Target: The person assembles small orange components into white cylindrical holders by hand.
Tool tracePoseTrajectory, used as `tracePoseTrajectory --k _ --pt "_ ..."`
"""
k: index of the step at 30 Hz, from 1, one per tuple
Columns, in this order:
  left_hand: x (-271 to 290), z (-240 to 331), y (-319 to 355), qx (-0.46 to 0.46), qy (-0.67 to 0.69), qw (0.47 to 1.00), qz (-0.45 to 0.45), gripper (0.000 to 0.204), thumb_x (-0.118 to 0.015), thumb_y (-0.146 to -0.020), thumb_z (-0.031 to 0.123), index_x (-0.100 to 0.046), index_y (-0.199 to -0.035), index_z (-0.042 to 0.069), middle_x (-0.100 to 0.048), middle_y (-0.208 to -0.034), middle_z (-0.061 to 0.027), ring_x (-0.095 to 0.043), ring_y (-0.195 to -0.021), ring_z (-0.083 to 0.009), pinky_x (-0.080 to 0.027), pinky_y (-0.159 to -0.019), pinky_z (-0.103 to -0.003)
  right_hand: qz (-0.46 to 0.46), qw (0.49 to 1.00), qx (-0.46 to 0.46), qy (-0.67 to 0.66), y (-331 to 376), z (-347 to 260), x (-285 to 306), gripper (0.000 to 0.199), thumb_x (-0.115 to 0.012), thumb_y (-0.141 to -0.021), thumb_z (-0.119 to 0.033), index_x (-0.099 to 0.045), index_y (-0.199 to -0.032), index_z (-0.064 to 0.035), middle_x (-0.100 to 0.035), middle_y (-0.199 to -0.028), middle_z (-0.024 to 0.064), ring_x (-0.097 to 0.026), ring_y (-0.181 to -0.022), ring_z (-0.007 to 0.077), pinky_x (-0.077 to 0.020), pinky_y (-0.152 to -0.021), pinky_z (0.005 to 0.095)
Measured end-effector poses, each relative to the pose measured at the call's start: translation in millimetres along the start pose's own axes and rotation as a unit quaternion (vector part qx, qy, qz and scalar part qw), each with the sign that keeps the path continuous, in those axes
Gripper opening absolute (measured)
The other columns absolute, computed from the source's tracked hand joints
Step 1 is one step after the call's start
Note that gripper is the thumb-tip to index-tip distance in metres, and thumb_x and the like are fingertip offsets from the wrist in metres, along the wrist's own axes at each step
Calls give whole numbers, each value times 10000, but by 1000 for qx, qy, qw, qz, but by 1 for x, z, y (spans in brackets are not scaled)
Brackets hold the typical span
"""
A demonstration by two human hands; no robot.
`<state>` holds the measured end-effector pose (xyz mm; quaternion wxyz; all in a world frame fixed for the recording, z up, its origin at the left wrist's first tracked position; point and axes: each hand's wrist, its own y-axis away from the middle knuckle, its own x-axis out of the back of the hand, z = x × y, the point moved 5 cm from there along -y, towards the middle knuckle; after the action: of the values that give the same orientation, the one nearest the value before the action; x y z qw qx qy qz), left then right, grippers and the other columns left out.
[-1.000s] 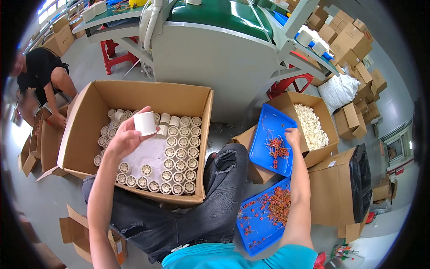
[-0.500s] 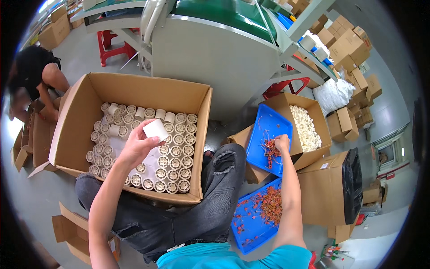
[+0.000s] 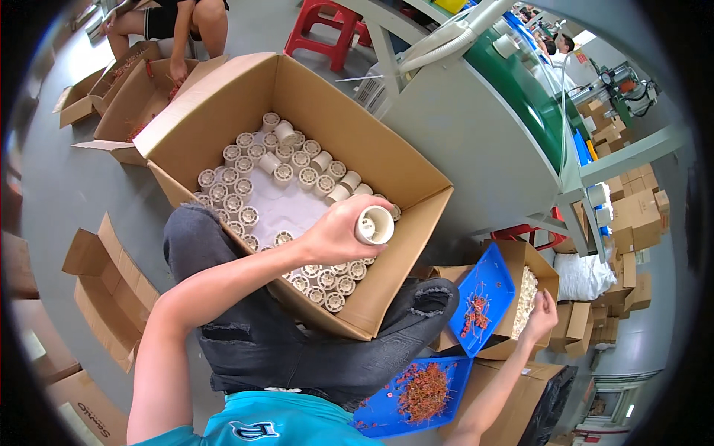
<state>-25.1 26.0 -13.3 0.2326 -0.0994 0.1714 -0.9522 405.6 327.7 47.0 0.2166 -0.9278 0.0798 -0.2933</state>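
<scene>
My left hand (image 3: 338, 229) is closed around a white plastic cylinder (image 3: 374, 225), its hollow end turned up and showing a small inner post. It is over the right side of a large carton (image 3: 407, 178). Many similar cylinders (image 3: 327, 279) stand inside that carton on a white sheet (image 3: 277, 207), with a few lying on their sides. Off to the right, my right hand (image 3: 541, 318) is beside a smaller carton (image 3: 513, 262) of cream-coloured small pieces (image 3: 526, 291). Its fingers are pinched together; what they hold, if anything, is too small to make out.
A tilted blue tray (image 3: 491, 273) carries red wired parts (image 3: 476, 312). Below it, another blue tray (image 3: 462, 369) holds a heap of them (image 3: 422, 394). An opened carton (image 3: 111, 279) lies left. Another person (image 3: 182, 37) works far left, near a red stool (image 3: 323, 33).
The view has swung round. My right hand has left the red parts on the upper tray for the carton of cream pieces. My left hand has turned the cylinder, showing its hollow end.
</scene>
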Motion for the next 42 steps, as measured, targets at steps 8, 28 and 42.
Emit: tracePoseTrajectory --k 8,28,42 --pt "13 27 -6 -156 -116 981 28 437 -871 -657 182 -578 -959 64 -596 -1225 -141 -572 -1090 -282 -466 -906 -415 -387 853 -28 -348 135 -219 -182 298 -622 -898 33 -622 -1190 89 -679 -1004 163 -703 -788 213 -600 -697 300" --pt "39 8 -13 47 -103 992 -58 442 -859 -690 188 -580 -1002 45 -682 -938 -99 -666 -852 -197 -517 -751 -328 -439 826 -37 -351 177 -216 -255 223 -639 -871 86 -682 -1090 89 -669 -1042 115 -704 -884 202 -578 -794 275" --pt "45 6 -10 -190 -281 933 124 640 -848 -688 109 -488 -1213 45 -582 -1112 -166 -582 -1038 -359 -488 -877 -417 -250 852 218 -405 200 -250 -208 212 -688 -819 103 -706 -1021 40 -669 -984 122 -670 -850 196 -549 -745 295"
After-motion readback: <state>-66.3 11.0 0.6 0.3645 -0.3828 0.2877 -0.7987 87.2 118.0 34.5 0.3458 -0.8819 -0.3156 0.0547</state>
